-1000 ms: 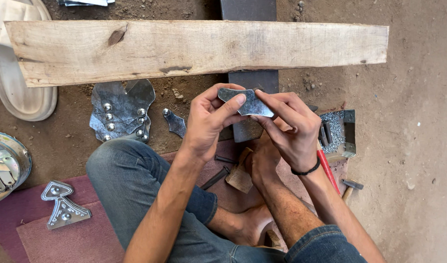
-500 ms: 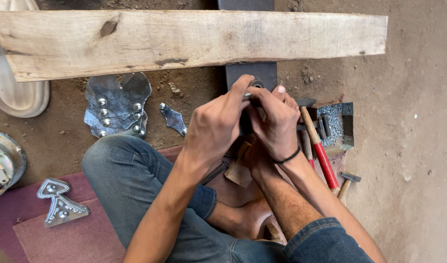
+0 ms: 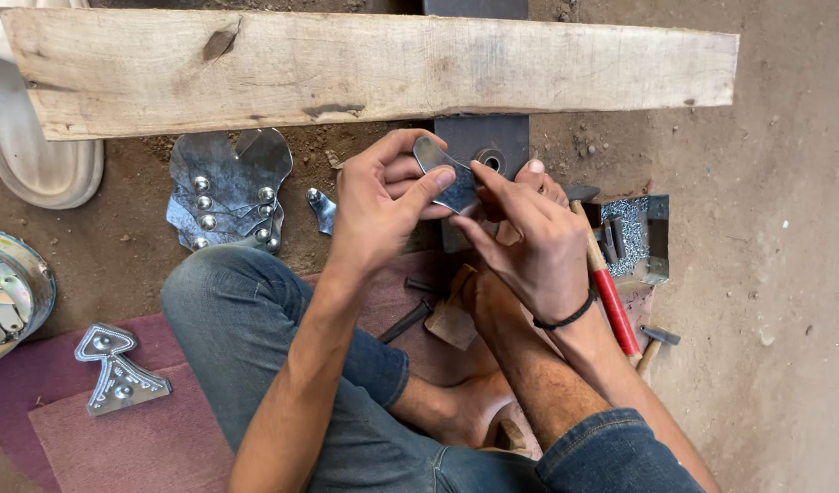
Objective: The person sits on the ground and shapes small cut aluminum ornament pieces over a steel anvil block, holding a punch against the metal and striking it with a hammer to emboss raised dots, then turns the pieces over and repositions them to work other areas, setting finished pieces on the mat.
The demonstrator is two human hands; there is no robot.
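Long rough wooden plank (image 3: 364, 68) lies across the far side of the dirt floor, resting on a dark steel block (image 3: 481, 146) with a round hole; maroon mat (image 3: 118, 420) under the seated person, near left; stack of cut sheet-metal shapes with domed studs (image 3: 226, 190) far left of the hands; one arrow-shaped studded plate (image 3: 118, 370) alone on the mat, near left; hammer with red-wrapped handle (image 3: 606, 283) to the right, beside a small metal box of rivets (image 3: 634, 237).

Change: half a second ago both hands were pressed down together over the block, the piece hidden between them; now they are lifted and parted, and the small grey metal piece (image 3: 442, 173) shows again, held tilted above the block, clear of it.

Left hand (image 3: 383, 205): grip clamped on the piece, thumb over its near face, fingers behind; right hand (image 3: 529, 237): fingertips pinching the piece's right edge, thumb beneath; piece sits between both hands, being turned or checked, by the look of it.
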